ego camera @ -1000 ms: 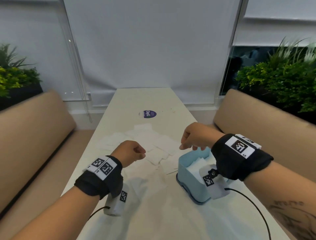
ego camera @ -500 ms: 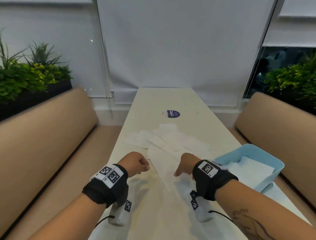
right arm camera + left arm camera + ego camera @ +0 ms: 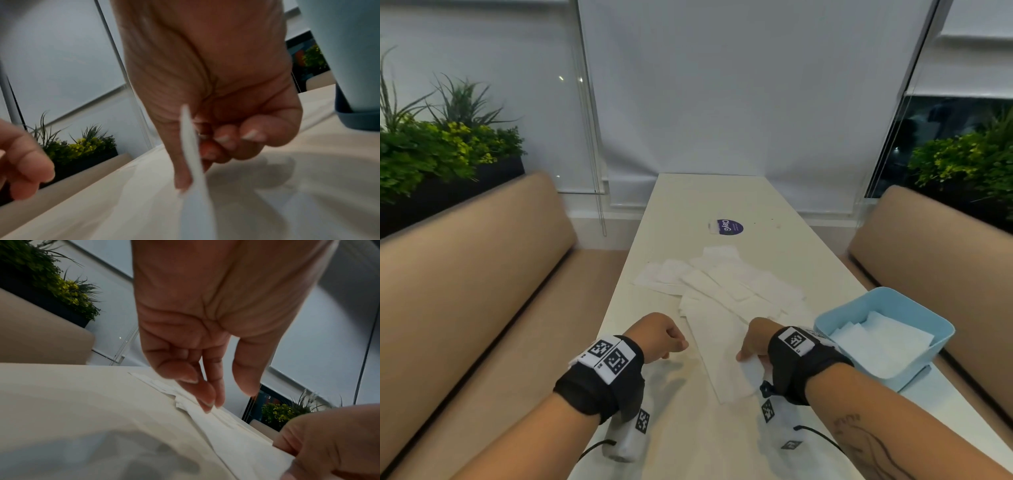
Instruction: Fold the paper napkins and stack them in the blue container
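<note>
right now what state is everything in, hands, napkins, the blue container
left hand: fingers loosely curled, holding nothing
right hand: pinches the right edge of the near napkin
near napkin: long strip on the table, pinched edge lifted
loose napkins: scattered, overlapping, farther up the table
blue container: upright, open-topped, partly filled
folded napkins: lying inside the blue container

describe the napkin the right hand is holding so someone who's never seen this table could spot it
Start at the long white table and find the blue container on its near right side. Just left of it, a long napkin stretches from the loose pile toward the camera. Unlike the flat ones, its near right edge is pinched up by the right hand.
</note>
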A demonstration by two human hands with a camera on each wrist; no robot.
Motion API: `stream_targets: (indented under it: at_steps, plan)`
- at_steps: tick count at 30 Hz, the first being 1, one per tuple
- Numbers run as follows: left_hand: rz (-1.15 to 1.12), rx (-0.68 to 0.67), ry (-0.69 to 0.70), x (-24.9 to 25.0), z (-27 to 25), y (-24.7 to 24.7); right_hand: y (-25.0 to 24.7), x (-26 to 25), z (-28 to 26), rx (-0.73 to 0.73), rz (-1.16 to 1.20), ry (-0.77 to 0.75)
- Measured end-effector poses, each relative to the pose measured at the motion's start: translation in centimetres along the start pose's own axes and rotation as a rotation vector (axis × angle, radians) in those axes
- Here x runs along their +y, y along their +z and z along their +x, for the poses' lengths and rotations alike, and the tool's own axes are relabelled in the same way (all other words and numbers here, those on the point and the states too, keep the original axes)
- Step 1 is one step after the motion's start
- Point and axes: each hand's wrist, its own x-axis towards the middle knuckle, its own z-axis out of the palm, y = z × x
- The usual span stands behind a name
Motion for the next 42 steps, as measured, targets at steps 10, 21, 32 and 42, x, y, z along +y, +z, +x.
stream_targets:
  at_steps: [10,21,32,42]
  plan:
    - [-0.363,-0.128,-0.203,2.2,-0.1,0.4,-2.7,0.8,-2.6,0.019,0.751,-0.26]
    - [-1.166,0.175,0.06,3.8,1.0,-0.5,-3.1,1.6,-5.6,-0.081,0.899,-0.455]
    - [-1.245,0.13,0.114,5.4,0.1,-0.4,-4.3,2.3,-6.2,0.196,0.82,-0.774]
    - [-1.439,0.053,0.061,5.3,-0.5,-0.7,-3.1,1.8,-5.5,0.64,0.236,-1.01]
